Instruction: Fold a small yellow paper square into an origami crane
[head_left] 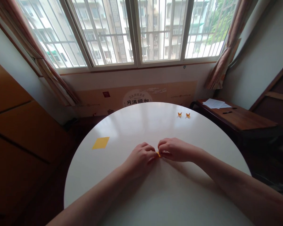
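Near the middle of the white table (141, 194), both my hands meet over a small folded piece of yellow paper (158, 154). My left hand (143, 154) pinches it from the left, fingers curled. From the right, my right hand (171, 149) closes its bent fingers on the same piece. Most of the paper is hidden by my fingers, so its folded shape cannot be made out. A flat yellow paper sheet (101, 143) lies apart on the left side of the table.
Two small orange-yellow folded paper figures, one (179, 115) beside the other (188, 115), stand at the table's far right. Beyond the table on the right, a wooden side table (250, 121) bears white papers (215, 104) and a dark pen (227, 112). Windows line the back.
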{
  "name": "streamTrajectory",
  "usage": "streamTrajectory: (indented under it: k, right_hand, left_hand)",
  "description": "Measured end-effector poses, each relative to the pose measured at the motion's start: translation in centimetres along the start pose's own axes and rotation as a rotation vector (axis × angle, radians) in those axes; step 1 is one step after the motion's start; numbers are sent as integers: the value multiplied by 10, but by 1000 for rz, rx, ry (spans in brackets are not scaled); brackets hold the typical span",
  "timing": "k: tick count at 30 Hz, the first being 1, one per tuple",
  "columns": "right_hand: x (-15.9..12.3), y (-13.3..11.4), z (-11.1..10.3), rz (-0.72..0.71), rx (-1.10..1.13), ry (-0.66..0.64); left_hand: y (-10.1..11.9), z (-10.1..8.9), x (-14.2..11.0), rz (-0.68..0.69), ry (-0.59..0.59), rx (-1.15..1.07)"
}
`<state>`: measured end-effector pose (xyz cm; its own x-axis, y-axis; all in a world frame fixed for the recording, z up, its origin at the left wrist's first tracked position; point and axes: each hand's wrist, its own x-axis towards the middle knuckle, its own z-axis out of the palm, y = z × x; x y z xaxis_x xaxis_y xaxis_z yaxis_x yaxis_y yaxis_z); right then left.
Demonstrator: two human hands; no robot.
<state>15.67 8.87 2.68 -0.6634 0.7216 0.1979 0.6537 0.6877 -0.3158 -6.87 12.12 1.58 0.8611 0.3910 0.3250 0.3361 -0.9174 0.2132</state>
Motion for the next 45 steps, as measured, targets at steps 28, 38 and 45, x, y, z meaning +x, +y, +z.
streamTrajectory:
  k: [28,38,45]
  right_hand:
    - [-4,9,0,-1,258,-26]
    - [-2,7,-2,4,322,-96]
    - [-1,8,1,10,321,-89]
  left_hand:
    - [-5,-10,-6,-42,-8,-147]
    - [1,-15,-3,43,-153,-205]
    - [2,-3,0,-16,-104,-217]
